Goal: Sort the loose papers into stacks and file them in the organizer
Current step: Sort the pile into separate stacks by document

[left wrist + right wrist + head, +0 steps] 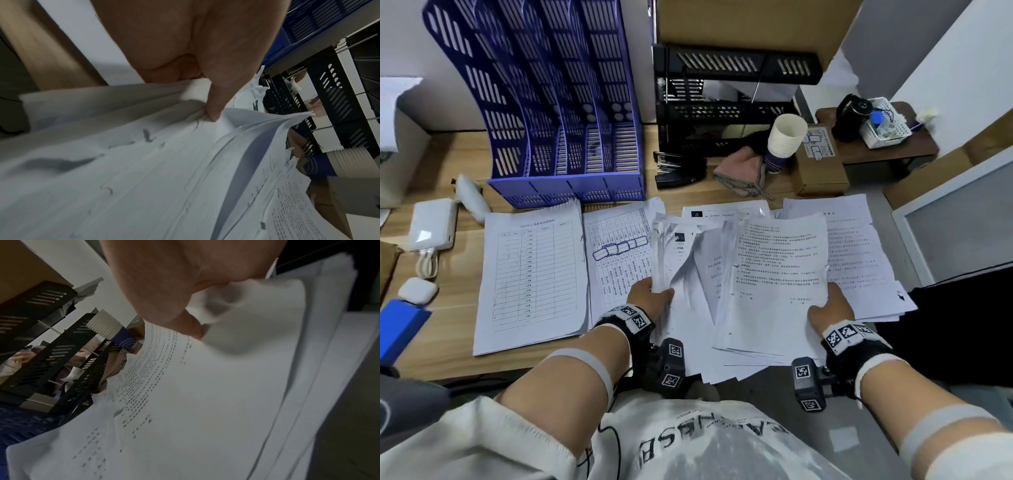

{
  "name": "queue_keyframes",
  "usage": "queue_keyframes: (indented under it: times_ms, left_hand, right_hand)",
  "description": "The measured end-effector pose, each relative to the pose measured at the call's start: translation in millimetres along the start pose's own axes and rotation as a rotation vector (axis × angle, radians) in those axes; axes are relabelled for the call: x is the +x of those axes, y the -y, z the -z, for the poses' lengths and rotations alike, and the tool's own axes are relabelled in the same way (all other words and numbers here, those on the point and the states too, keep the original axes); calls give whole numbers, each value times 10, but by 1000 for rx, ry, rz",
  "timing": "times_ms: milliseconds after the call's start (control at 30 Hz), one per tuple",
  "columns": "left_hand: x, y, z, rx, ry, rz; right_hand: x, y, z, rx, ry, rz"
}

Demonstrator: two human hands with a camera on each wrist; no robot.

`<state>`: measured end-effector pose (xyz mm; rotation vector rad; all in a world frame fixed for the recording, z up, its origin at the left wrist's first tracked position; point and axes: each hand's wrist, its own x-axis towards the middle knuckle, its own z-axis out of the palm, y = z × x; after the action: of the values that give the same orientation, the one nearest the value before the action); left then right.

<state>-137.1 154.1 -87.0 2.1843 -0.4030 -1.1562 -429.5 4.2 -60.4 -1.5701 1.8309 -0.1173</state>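
Observation:
A messy bundle of printed papers (750, 284) is lifted at the desk's front edge. My left hand (650, 294) pinches its left edge, thumb on top (213, 112). My right hand (832, 308) grips its right lower edge, thumb pressed on the top text sheet (191, 327). A stack of table forms (534, 274) lies flat at the left, with a gridded sheet (619, 253) beside it. More text pages (859, 253) lie at the right. The purple file organizer (558, 109) stands at the back left, and a black tiered tray (726, 99) stands at the back centre.
A black stapler (678, 169), a pink cloth (743, 171), stacked paper cups (786, 137) and a cardboard box (820, 164) stand behind the papers. A white charger (431, 229), an earbud case (417, 291) and a blue object (400, 329) lie at the left.

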Motion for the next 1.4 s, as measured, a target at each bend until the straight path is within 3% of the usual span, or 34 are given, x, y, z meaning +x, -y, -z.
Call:
queue_keyframes:
  times_ms: [167, 267, 467, 700, 833, 1033, 1267, 1400]
  left_hand:
    - [-59, -46, -47, -38, -118, -112]
    - [-104, -148, -67, 117, -68, -210]
    - [-116, -242, -98, 106, 84, -45]
    - [-148, -271, -113, 78, 86, -23]
    - [-103, -235, -74, 38, 81, 11]
    - [84, 29, -27, 91, 62, -102]
    - [-183, -214, 58, -62, 120, -206]
    - [-198, -215, 65, -124, 133, -149]
  right_hand:
    - [8, 2, -32, -41, 42, -24]
    - [5, -7, -64, -41, 76, -9]
    - [-95, 67, -122, 5, 158, 34]
    - [-148, 257, -316, -81, 257, 180]
    - [-98, 318, -401, -211, 298, 186]
    - [-48, 459, -352, -14, 190, 163]
    - [-27, 586, -281, 142, 131, 282]
    - [-18, 583, -281, 260, 296, 264]
